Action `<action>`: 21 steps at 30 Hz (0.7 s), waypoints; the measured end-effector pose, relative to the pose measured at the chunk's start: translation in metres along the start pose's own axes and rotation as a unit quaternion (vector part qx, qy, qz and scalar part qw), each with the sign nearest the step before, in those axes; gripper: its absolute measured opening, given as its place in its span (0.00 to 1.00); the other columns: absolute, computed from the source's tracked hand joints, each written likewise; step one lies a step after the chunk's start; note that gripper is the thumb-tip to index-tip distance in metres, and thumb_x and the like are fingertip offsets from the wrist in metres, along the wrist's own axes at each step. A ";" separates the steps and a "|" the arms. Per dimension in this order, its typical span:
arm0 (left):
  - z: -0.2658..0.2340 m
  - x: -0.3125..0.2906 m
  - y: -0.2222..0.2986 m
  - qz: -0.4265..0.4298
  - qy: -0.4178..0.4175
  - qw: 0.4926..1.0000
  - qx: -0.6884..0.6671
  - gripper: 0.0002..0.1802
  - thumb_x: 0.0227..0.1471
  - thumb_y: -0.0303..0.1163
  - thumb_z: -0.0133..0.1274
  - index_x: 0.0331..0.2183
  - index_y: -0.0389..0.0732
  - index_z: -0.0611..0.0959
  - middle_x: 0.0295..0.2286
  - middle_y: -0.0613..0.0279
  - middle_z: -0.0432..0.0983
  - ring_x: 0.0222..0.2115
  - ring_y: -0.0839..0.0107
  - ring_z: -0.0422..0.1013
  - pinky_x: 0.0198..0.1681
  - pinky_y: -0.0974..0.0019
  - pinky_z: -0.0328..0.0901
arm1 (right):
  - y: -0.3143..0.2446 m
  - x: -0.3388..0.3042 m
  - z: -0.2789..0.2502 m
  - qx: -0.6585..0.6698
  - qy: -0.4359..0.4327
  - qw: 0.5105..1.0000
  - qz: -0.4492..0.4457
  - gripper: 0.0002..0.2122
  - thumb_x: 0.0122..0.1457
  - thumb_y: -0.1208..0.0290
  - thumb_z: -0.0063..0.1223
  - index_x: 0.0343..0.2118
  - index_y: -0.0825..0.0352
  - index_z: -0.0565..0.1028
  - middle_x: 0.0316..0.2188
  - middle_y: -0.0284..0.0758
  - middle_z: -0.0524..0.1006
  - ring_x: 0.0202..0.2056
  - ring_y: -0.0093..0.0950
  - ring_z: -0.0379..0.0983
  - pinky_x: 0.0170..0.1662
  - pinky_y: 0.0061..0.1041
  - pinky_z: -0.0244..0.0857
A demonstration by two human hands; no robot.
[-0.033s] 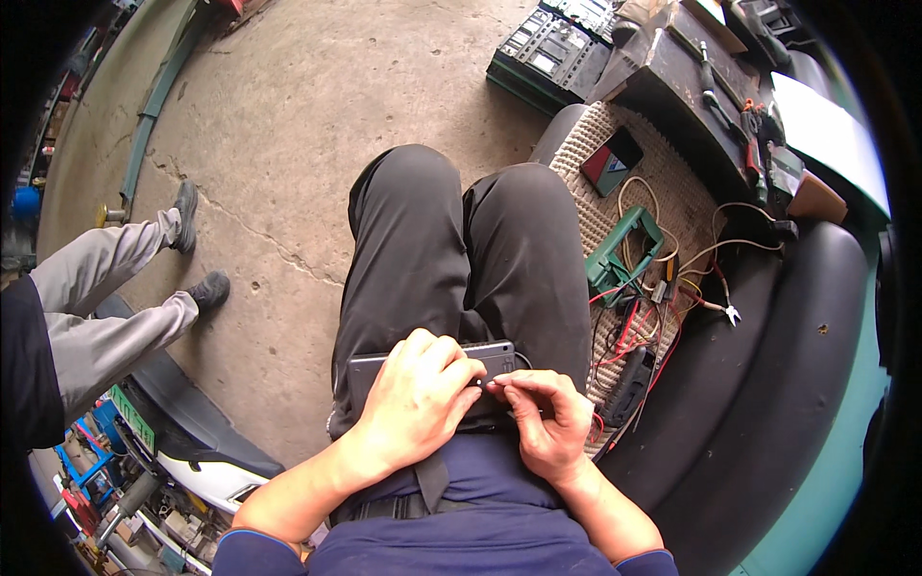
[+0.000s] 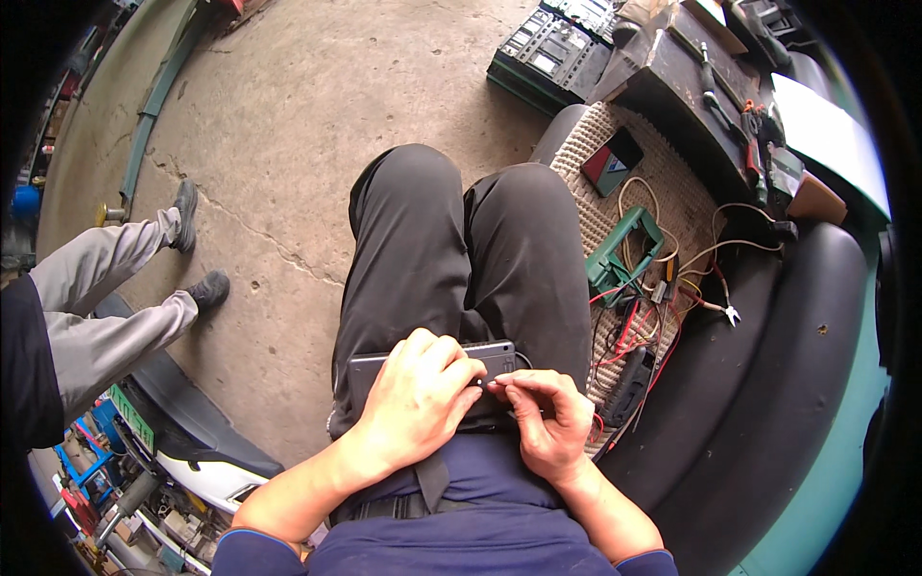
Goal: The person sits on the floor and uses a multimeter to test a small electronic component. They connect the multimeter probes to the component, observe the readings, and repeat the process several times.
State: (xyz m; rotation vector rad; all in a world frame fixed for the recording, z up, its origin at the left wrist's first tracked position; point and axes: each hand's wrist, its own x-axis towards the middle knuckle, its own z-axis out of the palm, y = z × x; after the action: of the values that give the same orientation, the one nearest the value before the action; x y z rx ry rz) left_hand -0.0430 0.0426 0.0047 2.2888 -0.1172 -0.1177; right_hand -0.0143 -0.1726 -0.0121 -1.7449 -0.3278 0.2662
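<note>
A flat dark grey rectangular case (image 2: 498,357) lies across my thighs. My left hand (image 2: 413,403) is wrapped over it and holds it, covering its middle. Close to the case's right end, my right hand (image 2: 555,422) pinches thumb and forefinger together on something too small to make out. A tiny pale tip shows between the two hands. Behind the right fingers a thin dark cable curves out from the case's end.
On the woven seat mat (image 2: 586,144) at my right are a phone (image 2: 612,160), a green plastic frame (image 2: 615,254), tangled wires and a black meter-like device (image 2: 630,386). Green-black boxes (image 2: 549,56) stand ahead. Another person's legs (image 2: 115,259) and a scooter (image 2: 206,451) are at left.
</note>
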 end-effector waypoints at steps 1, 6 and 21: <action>0.000 0.000 0.000 -0.001 -0.001 1.000 0.000 0.14 0.53 0.29 0.72 0.43 0.42 0.88 0.38 0.61 0.78 0.43 0.57 0.73 0.51 0.54 0.71 | 0.000 0.001 0.000 -0.004 0.002 1.000 -0.003 0.08 0.67 0.87 0.65 0.46 0.72 0.82 0.39 0.42 0.89 0.39 0.31 0.90 0.44 0.26 0.83; 0.000 -0.002 -0.001 0.000 0.000 1.000 0.004 0.15 0.52 0.29 0.72 0.42 0.42 0.88 0.38 0.61 0.78 0.43 0.57 0.74 0.51 0.54 0.71 | -0.005 0.003 0.001 -0.030 -0.016 0.999 -0.010 0.08 0.67 0.86 0.65 0.46 0.72 0.82 0.39 0.42 0.89 0.39 0.31 0.90 0.44 0.26 0.83; 0.000 -0.004 -0.002 0.006 0.004 1.000 0.001 0.13 0.53 0.29 0.71 0.42 0.43 0.88 0.38 0.61 0.78 0.43 0.57 0.73 0.51 0.53 0.71 | -0.006 0.006 0.001 -0.081 -0.038 0.996 -0.027 0.07 0.65 0.84 0.68 0.45 0.72 0.84 0.38 0.43 0.89 0.38 0.35 0.89 0.43 0.29 0.82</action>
State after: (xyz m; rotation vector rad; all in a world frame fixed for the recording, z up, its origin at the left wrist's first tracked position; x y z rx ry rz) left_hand -0.0464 0.0449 0.0034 2.2905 -0.1264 -0.1015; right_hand -0.0093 -0.1678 -0.0061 -1.8849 -0.4621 0.2747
